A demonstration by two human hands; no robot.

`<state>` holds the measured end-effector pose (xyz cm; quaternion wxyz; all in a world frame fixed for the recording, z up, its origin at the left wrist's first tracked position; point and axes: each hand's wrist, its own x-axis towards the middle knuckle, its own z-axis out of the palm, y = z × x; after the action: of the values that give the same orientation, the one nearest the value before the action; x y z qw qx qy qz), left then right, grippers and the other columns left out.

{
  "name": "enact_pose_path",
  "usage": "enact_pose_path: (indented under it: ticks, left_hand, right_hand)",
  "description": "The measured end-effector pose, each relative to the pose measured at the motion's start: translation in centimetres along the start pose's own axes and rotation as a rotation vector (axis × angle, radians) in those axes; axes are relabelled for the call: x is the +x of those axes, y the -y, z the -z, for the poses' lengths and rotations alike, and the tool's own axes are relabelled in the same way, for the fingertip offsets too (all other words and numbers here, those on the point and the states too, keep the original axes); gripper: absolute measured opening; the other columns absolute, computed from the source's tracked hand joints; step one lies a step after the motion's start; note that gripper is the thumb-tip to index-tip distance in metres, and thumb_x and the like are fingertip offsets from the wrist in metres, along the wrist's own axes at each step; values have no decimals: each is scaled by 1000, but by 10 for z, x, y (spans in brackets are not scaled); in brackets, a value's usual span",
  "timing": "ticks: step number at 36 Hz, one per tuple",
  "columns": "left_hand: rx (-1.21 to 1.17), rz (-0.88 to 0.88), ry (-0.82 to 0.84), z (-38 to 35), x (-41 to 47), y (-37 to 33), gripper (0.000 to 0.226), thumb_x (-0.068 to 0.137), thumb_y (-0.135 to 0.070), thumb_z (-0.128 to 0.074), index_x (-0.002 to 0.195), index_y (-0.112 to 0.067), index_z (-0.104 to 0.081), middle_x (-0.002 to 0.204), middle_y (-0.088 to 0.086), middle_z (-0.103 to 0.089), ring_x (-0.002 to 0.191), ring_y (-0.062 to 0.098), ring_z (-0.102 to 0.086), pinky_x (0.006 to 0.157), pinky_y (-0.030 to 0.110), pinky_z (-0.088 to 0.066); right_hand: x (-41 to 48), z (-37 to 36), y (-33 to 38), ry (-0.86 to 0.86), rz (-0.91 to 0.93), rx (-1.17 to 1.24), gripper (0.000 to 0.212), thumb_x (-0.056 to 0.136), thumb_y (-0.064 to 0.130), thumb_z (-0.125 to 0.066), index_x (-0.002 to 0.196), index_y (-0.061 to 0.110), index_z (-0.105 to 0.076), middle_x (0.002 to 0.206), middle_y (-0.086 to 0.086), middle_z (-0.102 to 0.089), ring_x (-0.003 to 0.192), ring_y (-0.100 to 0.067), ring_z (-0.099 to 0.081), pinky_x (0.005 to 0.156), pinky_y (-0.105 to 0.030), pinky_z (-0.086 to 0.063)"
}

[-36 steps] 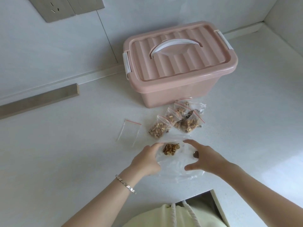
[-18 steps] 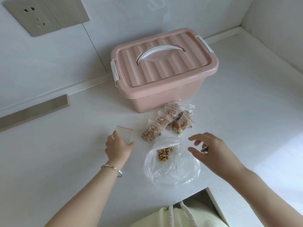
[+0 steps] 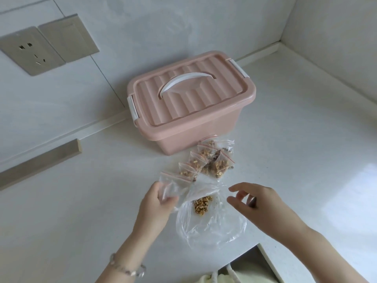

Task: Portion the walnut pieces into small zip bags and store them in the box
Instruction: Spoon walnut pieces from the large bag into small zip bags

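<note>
A pink lidded box (image 3: 189, 105) with a white handle stands shut at the back of the white counter. Several small zip bags filled with walnut pieces (image 3: 212, 162) lie in front of it. A large clear plastic bag (image 3: 212, 223) lies nearer me with a small heap of walnut pieces (image 3: 202, 204) inside. My left hand (image 3: 157, 205) grips an empty small zip bag (image 3: 173, 184) with a red strip, just left of the large bag. My right hand (image 3: 257, 203) hovers over the large bag's right side, fingers apart, holding nothing.
The white counter (image 3: 81, 201) meets a tiled wall with a socket plate (image 3: 30, 52) at the upper left. A grey strip (image 3: 40, 162) lies along the wall base. The counter's front edge has a cut-out at the bottom right, where pale cloth with drawstrings (image 3: 220, 276) shows.
My left hand reached left, picked up the empty small zip bag and brought it back beside the large bag. My right hand stayed near the large bag. The view tilted upward.
</note>
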<state>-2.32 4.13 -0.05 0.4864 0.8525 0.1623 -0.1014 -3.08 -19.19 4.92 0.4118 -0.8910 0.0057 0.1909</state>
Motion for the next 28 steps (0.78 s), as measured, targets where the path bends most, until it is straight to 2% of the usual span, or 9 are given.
enact_pose_path:
  ticks: [3,7,12,15,18,20,22,25,28]
  left_hand:
    - [-79,-58,170,-1,-26,-27,25,75,-14,-74,82,-27,-55,71,-19,-58,61,-5,-51,61,10,-39]
    - [-123,-109,325,-8,-45,-52,26,75,-12,-73,89,-27,-58,64,-22,-57,61,0,-52,63,15,-43]
    - [-59,-176,434,-18,-46,-63,39,75,-13,-74,89,-44,-56,73,-19,-56,74,-7,-57,72,9,-42]
    - [143,-277,312,-25,-45,-66,52,75,-19,-74,104,-49,-44,93,-24,-50,92,-11,-49,82,5,-37]
    - [280,-380,-7,-38,-50,-63,68,71,-16,-76,127,-34,-41,118,-13,-43,117,11,-39,102,31,-35]
    - [260,-428,-139,-49,-55,-62,63,67,-18,-75,120,-34,-44,118,-9,-45,112,16,-41,97,33,-37]
    - [201,-435,-175,-55,-61,-63,40,67,-31,-68,103,-32,-50,104,-15,-51,100,6,-45,87,20,-37]
    - [-111,-126,58,-61,-67,-79,16,74,-36,-69,78,-24,-59,78,-12,-61,75,0,-55,66,11,-38]
    - [-315,74,177,-66,-65,-84,28,73,-41,-69,71,-14,-60,65,-7,-62,61,0,-56,59,13,-42]
  right_hand:
    - [-4,5,15,-31,6,131,23,79,47,-60,99,38,-59,73,17,-61,49,-5,-48,54,-15,-43]
    - [-7,9,30,-50,30,213,34,65,62,-54,94,46,-54,77,37,-58,51,-3,-48,56,-12,-42]
    - [-13,9,32,-85,36,249,2,78,28,-70,79,27,-71,56,24,-57,42,-6,-35,45,-10,-31]
    - [-14,6,26,-135,34,294,11,79,19,-70,69,24,-71,60,13,-64,41,-6,-34,43,-9,-28]
    - [-14,3,18,-269,-16,275,15,80,18,-69,69,27,-68,61,7,-64,42,-2,-44,44,-9,-33]
    - [-14,0,15,-337,-46,252,14,82,18,-67,71,27,-67,65,10,-62,44,3,-48,45,-8,-35]
    - [-12,-4,14,-371,-51,201,7,83,16,-66,78,19,-70,67,10,-61,49,8,-50,49,-7,-37]
    - [-13,-11,12,-370,-36,137,6,83,13,-66,80,13,-71,70,8,-60,59,11,-52,54,-6,-39]
    - [-17,-15,13,-319,-18,147,14,82,4,-63,82,14,-72,73,9,-60,58,4,-53,53,-9,-38]
